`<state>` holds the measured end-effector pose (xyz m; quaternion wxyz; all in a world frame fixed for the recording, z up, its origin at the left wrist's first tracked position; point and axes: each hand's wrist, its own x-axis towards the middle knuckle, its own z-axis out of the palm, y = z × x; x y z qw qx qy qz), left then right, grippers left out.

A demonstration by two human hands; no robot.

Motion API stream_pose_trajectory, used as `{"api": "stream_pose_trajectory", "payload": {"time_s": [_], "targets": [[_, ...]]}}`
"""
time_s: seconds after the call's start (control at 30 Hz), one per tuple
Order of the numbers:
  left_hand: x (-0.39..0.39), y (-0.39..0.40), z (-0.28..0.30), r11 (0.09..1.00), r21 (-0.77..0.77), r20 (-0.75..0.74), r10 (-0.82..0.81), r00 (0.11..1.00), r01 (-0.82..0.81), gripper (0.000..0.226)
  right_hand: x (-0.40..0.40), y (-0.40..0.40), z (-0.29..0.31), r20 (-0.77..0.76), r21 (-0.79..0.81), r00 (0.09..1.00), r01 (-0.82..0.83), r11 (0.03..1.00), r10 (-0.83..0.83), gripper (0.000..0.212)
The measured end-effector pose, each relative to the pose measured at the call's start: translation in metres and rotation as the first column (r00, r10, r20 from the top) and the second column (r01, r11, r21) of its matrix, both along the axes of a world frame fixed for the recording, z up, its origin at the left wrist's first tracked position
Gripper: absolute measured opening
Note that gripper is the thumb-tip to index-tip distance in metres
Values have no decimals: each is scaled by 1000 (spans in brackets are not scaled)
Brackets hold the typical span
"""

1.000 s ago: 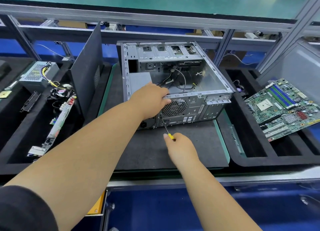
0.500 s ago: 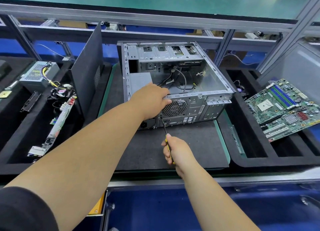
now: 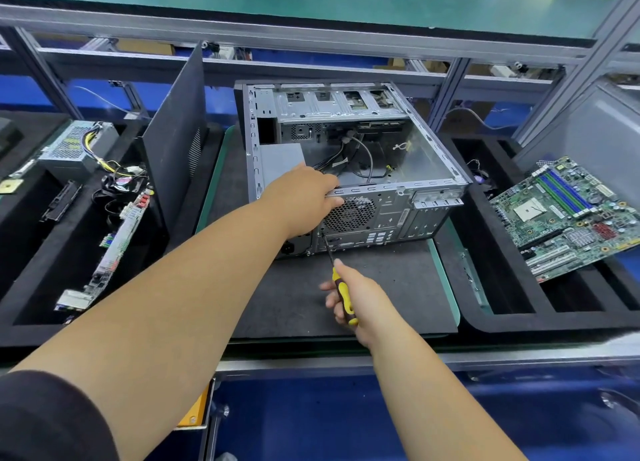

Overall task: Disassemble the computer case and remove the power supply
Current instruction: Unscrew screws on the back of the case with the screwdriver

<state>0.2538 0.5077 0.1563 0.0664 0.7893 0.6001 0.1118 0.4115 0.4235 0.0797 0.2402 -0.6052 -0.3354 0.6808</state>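
Factory bench, black foam mat [image 3: 381,287], computer case [image 3: 346,169] dead centre with side open. Your left hand [image 3: 304,197] curled over rear top edge, bracing. Power supply [image 3: 282,157] sits inside, 10 o'clock of that hand. Your right hand [image 3: 360,299] wrapped round yellow screwdriver [image 3: 341,296], tip at rear panel screw. Risk: tip slips out, strips head if you angle it. Versus a second ago: handle now showing, grip rolled mid-turn.

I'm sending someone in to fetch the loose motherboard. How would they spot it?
Start at the open computer case on the centre mat, then look right to the black foam tray. The motherboard leans tilted over its far edge: a bare green board with blue memory slots, unlike the metal case.
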Motion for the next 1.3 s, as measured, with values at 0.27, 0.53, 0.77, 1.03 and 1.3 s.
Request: {"api": "stream_pose_trajectory", "payload": {"time_s": [0.27, 0.53, 0.77, 1.03, 1.3], "targets": [[0, -1, 1, 1000, -7, -5, 2, 1000, -2, 32, 5, -2, -3, -565, -326, 802, -1, 945, -194, 38], [0, -1, 1, 1000, 3, -9, -5, 1000, 5, 30, -10, -2, -3, -110, -114, 989, 81, 990, -94, 40], [1, -2, 2, 1000, 0, -6, -10, 1000, 10, 29, -9, -7, -3, 480, 243, 873, -226, 943, 86, 36], [1, -3, 3, 1000, -5, -4, -18, 1000, 18, 29, -10, -7, -6, 560, 328, 828, -180, 927, -37, 36], [0, -3, 3, 1000, -4, 2, -19, 1000, 19, 29, -7, 1, -1, 277, 108, 961, -61, 992, 29, 44]]}}
